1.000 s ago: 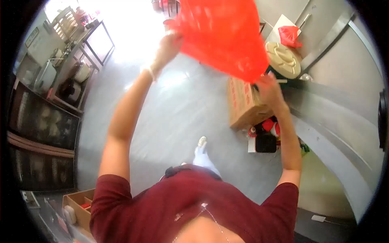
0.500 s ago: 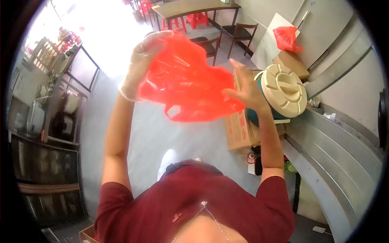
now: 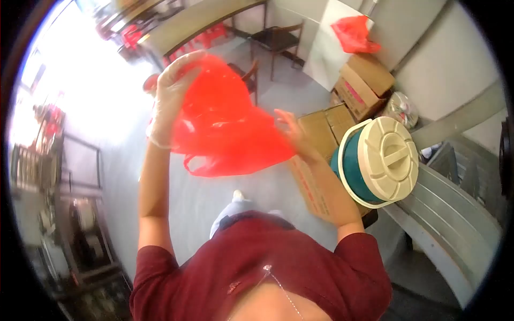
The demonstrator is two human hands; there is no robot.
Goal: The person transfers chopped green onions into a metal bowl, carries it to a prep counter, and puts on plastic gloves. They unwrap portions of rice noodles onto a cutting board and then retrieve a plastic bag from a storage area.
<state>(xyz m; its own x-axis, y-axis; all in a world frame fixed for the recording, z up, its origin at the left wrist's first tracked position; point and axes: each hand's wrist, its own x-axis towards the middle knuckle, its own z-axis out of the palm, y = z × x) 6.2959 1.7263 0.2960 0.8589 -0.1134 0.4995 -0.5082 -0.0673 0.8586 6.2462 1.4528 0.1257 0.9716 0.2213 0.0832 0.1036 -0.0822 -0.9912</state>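
A thin red plastic bag [image 3: 219, 128] hangs spread out in front of my chest, with a loop handle at its lower left. My left hand [image 3: 174, 93], in a clear plastic glove, grips the bag's upper left side with fingers curled round it. At the bag's right end is my right hand [image 3: 294, 134], bare, with its fingers apart; part of it lies by the bag's edge and looks slightly blurred.
A green drum with a cream lid [image 3: 388, 155] stands at the right beside cardboard boxes [image 3: 364, 85] and a metal counter [image 3: 450, 198]. Ahead are a long table [image 3: 203, 24], chairs [image 3: 276, 40] and red stools [image 3: 211, 35]. Shelving [image 3: 80, 230] lines the left.
The view has turned to the right, bringing the drum and boxes closer. The red bag has come lower and opened out. My right hand, earlier closed on its edge, has its fingers apart.
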